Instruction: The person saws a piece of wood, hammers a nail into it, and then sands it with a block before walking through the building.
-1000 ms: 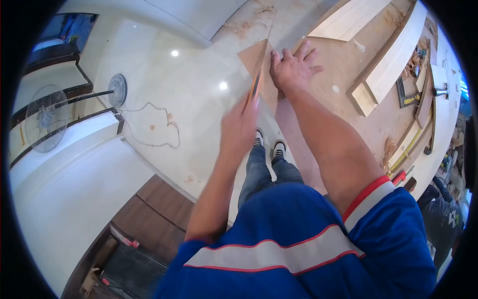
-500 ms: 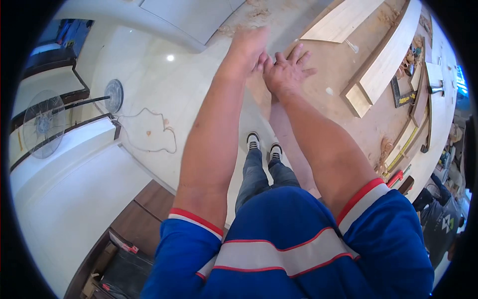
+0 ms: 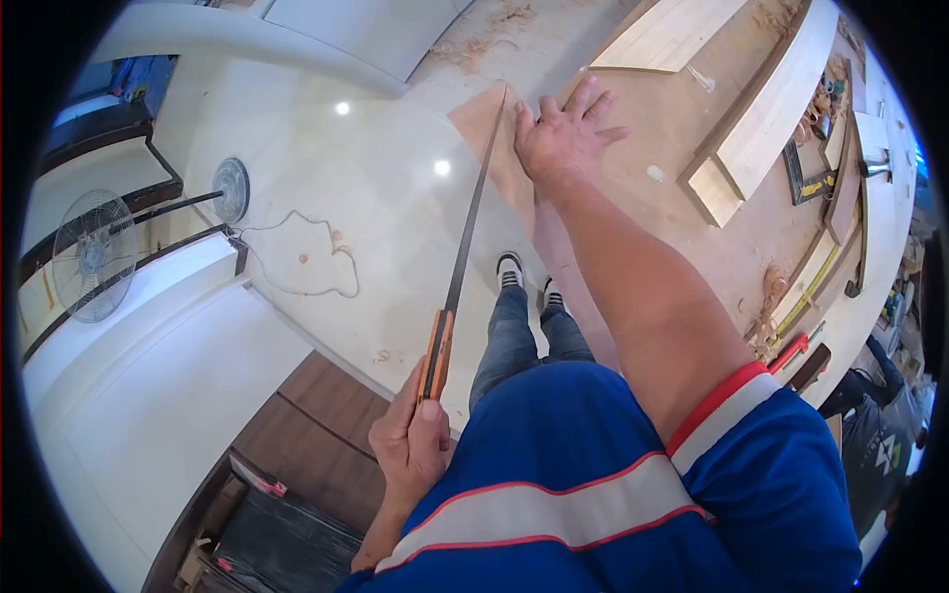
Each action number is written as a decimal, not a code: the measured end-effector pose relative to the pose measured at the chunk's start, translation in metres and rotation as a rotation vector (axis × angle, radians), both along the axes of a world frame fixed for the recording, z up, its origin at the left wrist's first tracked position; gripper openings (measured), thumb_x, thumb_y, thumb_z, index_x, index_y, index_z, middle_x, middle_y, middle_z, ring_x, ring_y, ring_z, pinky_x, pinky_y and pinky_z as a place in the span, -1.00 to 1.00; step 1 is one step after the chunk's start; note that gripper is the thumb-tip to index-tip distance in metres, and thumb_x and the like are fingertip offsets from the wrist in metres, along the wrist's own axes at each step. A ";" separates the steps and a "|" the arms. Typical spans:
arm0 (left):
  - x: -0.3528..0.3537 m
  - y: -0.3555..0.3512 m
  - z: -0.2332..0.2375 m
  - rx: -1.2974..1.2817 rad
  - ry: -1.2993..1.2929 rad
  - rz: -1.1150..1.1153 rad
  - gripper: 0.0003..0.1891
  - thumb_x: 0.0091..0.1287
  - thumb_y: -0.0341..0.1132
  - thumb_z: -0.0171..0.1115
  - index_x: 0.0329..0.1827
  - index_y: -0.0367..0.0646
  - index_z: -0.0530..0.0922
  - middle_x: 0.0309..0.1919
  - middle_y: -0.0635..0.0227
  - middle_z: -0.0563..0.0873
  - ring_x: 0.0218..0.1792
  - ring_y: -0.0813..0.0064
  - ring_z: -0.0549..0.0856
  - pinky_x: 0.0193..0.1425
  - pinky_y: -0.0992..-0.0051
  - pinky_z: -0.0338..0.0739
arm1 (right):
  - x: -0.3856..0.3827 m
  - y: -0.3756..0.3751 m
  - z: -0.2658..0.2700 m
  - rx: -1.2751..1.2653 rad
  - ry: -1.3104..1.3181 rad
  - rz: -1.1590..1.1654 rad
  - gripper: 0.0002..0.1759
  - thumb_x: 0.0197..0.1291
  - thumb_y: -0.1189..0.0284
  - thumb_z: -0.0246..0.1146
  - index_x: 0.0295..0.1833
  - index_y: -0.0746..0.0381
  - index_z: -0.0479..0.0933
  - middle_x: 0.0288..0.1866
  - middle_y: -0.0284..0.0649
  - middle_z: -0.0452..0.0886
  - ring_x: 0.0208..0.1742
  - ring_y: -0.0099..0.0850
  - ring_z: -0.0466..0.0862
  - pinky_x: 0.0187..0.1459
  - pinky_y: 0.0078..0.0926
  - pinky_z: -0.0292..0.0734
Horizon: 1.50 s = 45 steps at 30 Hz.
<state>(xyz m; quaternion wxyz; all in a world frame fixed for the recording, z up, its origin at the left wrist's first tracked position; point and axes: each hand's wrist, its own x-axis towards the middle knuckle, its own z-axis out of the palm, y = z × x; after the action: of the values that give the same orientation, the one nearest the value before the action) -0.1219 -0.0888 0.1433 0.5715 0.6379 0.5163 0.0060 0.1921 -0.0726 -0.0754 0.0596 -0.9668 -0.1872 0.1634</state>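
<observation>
My left hand is wrapped around the orange and black handle of a handsaw, close to my waist at the left. The narrow blade points away from me, and its far end lies across the edge of a brown wooden sheet. A brown corner of that sheet shows to the left of the blade. Flat on the sheet, just right of the blade's tip, rests my right hand with its fingers spread and nothing in them.
Pale wooden panels lie on the sheet at the right, with a tape measure, a hammer and wood shavings. A fan stands at the left, its cord on the floor. Another person is at the lower right.
My left hand has drawn back from beside my right hand to near my waist, bringing the saw's blade and handle into view. My right hand has stayed nearly in place.
</observation>
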 end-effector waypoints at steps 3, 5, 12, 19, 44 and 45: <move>0.059 0.030 -0.063 0.189 -0.038 -0.083 -0.51 0.62 -0.20 0.15 0.47 -0.32 0.59 -0.46 0.39 0.65 -0.44 0.65 0.57 -0.33 0.53 0.48 | 0.002 -0.001 -0.002 0.011 0.004 0.005 -0.38 0.57 -0.14 -0.07 0.42 -0.04 0.60 0.84 0.12 -0.15 0.80 0.34 -0.26 0.51 0.80 -0.27; 0.142 0.071 -0.135 0.188 -0.106 -0.113 -0.53 0.64 -0.05 0.09 0.22 -0.31 0.70 -0.54 0.24 0.52 -0.48 0.55 0.55 -0.34 0.38 0.47 | 0.004 0.000 0.000 0.007 0.006 -0.006 -0.38 0.57 -0.15 -0.08 0.41 -0.04 0.61 0.84 0.12 -0.15 0.80 0.34 -0.26 0.51 0.80 -0.26; 0.212 0.096 -0.143 0.215 -0.284 -0.141 -0.54 0.61 0.00 0.16 -0.25 -0.26 0.69 -0.68 0.46 0.51 -0.70 0.65 0.44 -0.61 0.48 0.29 | -0.001 0.002 0.001 0.005 0.019 -0.016 -0.36 0.58 -0.15 -0.11 0.44 -0.03 0.59 0.85 0.12 -0.16 0.80 0.33 -0.25 0.51 0.78 -0.25; -0.004 -0.001 -0.024 0.003 -0.002 -0.045 -0.50 0.58 -0.28 0.13 0.47 -0.42 0.54 -0.32 0.20 0.75 -0.36 0.55 0.72 -0.23 0.51 0.59 | -0.001 -0.001 -0.006 0.025 -0.030 -0.003 -0.37 0.59 -0.14 -0.11 0.41 -0.02 0.61 0.84 0.13 -0.13 0.80 0.33 -0.23 0.52 0.76 -0.24; 0.202 0.090 -0.177 0.288 -0.313 -0.122 -0.48 0.62 -0.02 0.11 -0.48 -0.24 0.51 -0.69 0.45 0.44 -0.66 0.60 0.46 -0.55 0.38 0.35 | 0.000 -0.001 -0.005 0.019 -0.019 -0.012 -0.38 0.57 -0.14 -0.06 0.40 0.00 0.61 0.84 0.16 -0.16 0.79 0.35 -0.25 0.52 0.78 -0.28; 0.216 0.094 -0.175 0.271 -0.341 -0.113 -0.48 0.62 -0.02 0.11 -0.47 -0.24 0.51 -0.69 0.45 0.44 -0.65 0.61 0.46 -0.55 0.40 0.35 | -0.002 0.002 -0.005 0.039 -0.022 -0.018 -0.38 0.57 -0.15 -0.05 0.40 0.00 0.61 0.84 0.16 -0.17 0.79 0.35 -0.25 0.52 0.78 -0.29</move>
<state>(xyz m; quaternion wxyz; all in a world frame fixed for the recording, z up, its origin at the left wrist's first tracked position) 0.0939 0.0054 -0.0318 0.5591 0.7263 0.3702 0.1510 0.1904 -0.0709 -0.0807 0.0777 -0.9688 -0.1824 0.1486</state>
